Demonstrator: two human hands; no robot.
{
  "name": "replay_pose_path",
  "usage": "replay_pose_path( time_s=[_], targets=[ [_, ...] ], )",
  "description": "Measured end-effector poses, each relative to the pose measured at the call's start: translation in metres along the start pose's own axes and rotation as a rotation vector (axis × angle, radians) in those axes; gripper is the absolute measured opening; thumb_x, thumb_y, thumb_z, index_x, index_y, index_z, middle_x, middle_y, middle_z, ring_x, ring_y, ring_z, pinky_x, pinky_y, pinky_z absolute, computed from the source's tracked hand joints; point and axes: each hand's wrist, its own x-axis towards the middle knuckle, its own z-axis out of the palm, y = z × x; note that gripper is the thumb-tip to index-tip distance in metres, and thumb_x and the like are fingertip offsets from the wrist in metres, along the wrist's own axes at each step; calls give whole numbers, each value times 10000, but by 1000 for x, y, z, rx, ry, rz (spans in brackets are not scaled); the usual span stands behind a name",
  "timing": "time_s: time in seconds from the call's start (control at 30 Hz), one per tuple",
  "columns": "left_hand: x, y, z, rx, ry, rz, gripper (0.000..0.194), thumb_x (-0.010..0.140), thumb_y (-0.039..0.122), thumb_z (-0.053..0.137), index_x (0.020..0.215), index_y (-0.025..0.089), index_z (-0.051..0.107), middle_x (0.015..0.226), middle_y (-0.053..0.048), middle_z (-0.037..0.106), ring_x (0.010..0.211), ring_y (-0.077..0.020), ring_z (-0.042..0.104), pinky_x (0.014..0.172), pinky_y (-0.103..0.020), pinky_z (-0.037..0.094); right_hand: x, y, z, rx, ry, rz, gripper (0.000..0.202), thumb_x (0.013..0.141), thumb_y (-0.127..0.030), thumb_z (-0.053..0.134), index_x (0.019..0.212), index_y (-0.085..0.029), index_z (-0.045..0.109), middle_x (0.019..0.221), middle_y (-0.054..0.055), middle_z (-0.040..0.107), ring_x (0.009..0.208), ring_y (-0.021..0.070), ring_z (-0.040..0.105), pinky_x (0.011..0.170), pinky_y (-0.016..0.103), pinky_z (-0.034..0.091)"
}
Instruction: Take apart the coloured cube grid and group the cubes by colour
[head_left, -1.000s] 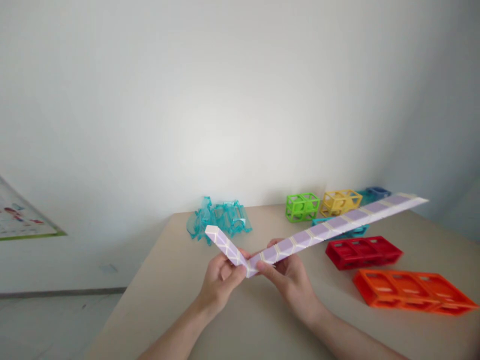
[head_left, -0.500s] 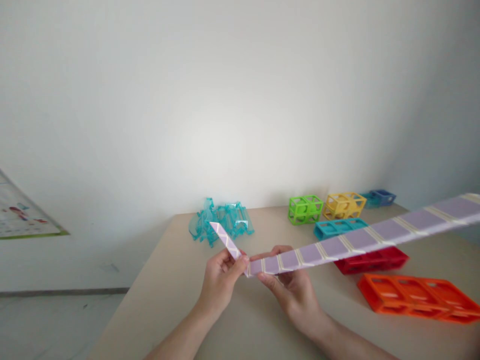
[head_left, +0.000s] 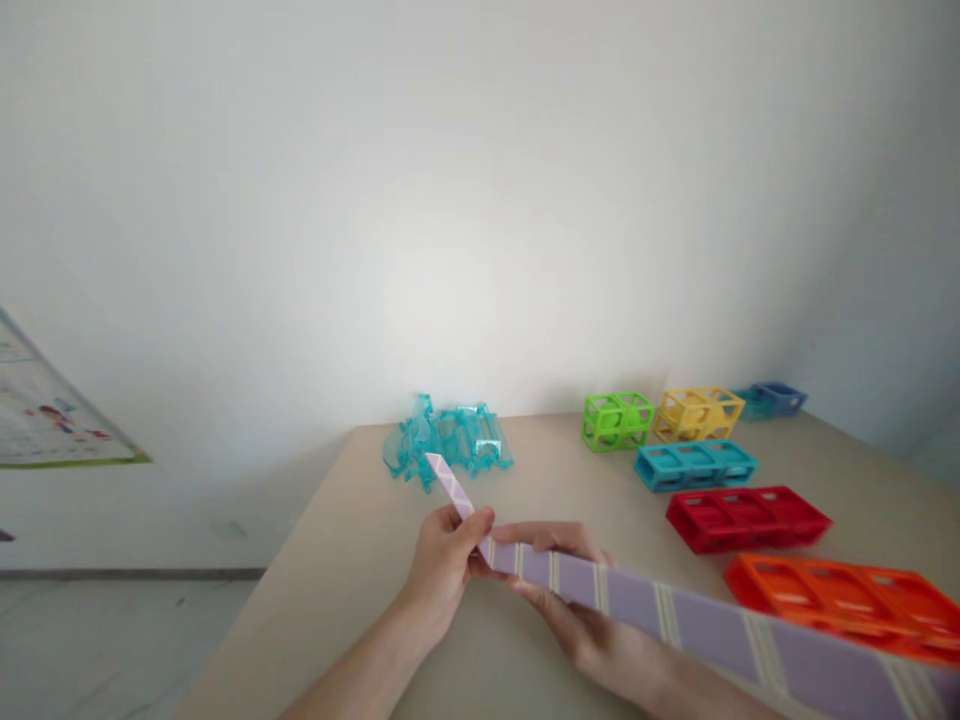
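A long lilac strip with pale cross bands [head_left: 637, 600] is held above the table, bent near its left end. Its short end piece points up and away to the left. My left hand [head_left: 442, 555] pinches the strip at the bend, thumb on top. Close beside it, my right hand [head_left: 585, 610] grips the long part, fingers behind and thumb below. From there the strip runs toward the lower right corner, passing over my right forearm and in front of part of an orange frame block [head_left: 847, 600].
Clear teal plastic pieces [head_left: 450, 440] lie at the table's [head_left: 315, 560] back left. To the right stand green [head_left: 618, 421], yellow [head_left: 699, 413], blue [head_left: 696, 465], red [head_left: 750, 518] and dark blue [head_left: 780, 398] frame blocks. A poster [head_left: 60, 410] hangs at the left.
The long part of the strip has swung down at the right, from pointing up to the right to sloping toward the lower right corner. Both hands still hold it. The view has shifted slightly.
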Motion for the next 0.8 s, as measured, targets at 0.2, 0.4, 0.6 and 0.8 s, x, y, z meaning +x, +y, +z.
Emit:
replay_pose_path(
  time_s=[0.2,0.4,0.6,0.8],
  targets=[
    [-1,1,-1,47,-2,-71,463,558,497,825,600,98,592,469,-9,577,377,-120,543,376,-242,496,8,4,-12,69,-159,-225,184,894,-179,562,1042,-276,514,1170,39,671,1048,203,653,880,300,523],
    [0,2,-2,36,-47,50,389,669,454,779,643,102,616,532,-9,608,450,-106,562,451,-228,519,8,5,-15,80,-187,-218,303,848,-146,646,1081,-265,493,1236,80,641,1129,224,615,917,337,520],
    [-2,0,-6,48,-77,154,317,666,379,805,739,111,652,590,0,625,531,-100,578,517,-202,507,4,1,-13,63,-53,-54,331,851,-246,652,1159,-256,531,1111,77,681,1012,227,659,862,332,534],
    [-2,3,-8,62,-34,222,344,624,364,832,809,120,676,609,-19,672,553,-133,617,535,-232,525,7,-3,-13,110,-9,-109,207,873,-226,573,1075,-247,530,1085,73,663,989,219,639,827,346,525]
  ],
)
